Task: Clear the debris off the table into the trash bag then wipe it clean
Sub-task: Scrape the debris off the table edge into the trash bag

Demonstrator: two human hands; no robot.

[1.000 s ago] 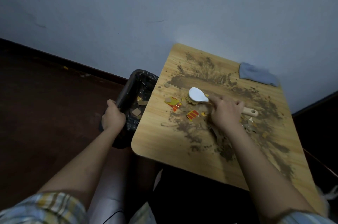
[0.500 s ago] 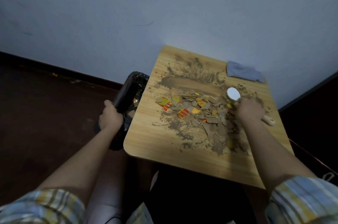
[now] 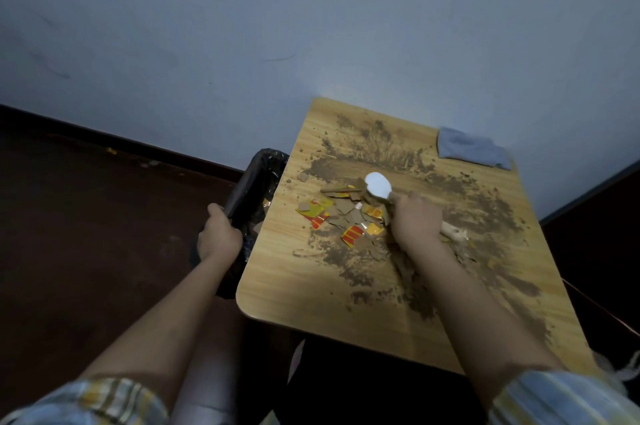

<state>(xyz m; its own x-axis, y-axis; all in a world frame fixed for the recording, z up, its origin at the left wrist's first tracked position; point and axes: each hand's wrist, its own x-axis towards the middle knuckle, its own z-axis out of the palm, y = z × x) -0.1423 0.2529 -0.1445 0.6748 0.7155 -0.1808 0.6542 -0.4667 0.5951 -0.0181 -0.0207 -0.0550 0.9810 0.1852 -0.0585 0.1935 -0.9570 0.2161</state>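
On wooden table (image 3: 284,289): right hand (image 3: 414,222) grips white-headed brush (image 3: 378,186) over cardboard scraps (image 3: 346,213); left hand (image 3: 218,234) clutches black trash bag (image 3: 256,175) rim.

torn scraps (image 3: 346,216) and dirt litter the wooden table (image 3: 294,286).

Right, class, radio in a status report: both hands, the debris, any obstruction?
Left hand grips black trash bag rim at table edge. Right hand holds white-headed wooden-handled brush among the red-yellow scraps. Path to bag unobstructed.
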